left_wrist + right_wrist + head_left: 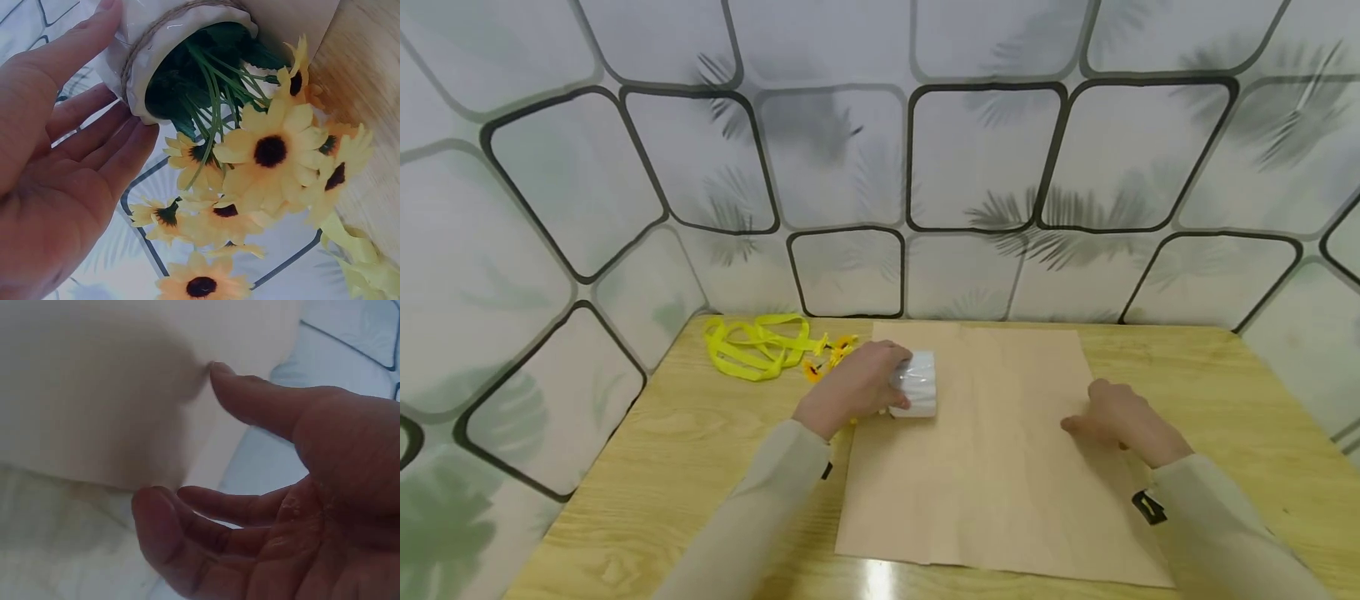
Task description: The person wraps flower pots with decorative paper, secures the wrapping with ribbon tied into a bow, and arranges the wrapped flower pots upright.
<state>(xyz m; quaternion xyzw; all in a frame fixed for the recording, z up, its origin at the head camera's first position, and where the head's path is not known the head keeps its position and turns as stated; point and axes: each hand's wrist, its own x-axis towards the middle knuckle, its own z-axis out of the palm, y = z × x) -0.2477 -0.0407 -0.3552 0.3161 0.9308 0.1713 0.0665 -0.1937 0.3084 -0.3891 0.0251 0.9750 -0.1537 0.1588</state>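
My left hand (pixel 861 379) grips a white flowerpot (pixel 919 385) that lies on its side over the left part of a brown paper sheet (pixel 985 475). In the left wrist view, twine (pixel 145 39) circles the pot below its wavy rim, and the thumb and fingers span its sides. Green stems and yellow artificial sunflowers (pixel 270 151) spill from its mouth, pointing left in the head view. At the paper's right edge is my right hand (pixel 1123 421), empty, its fingers loosely bent. Its thumb tip (pixel 222 370) is right at the paper in the right wrist view.
A loose tangle of yellow ribbon (pixel 765 371) lies on the wooden table (pixel 700 467) at the back left, beside the flowers. A patterned white curtain (pixel 842 158) rises behind the table and along both sides. The paper reaches almost to the front.
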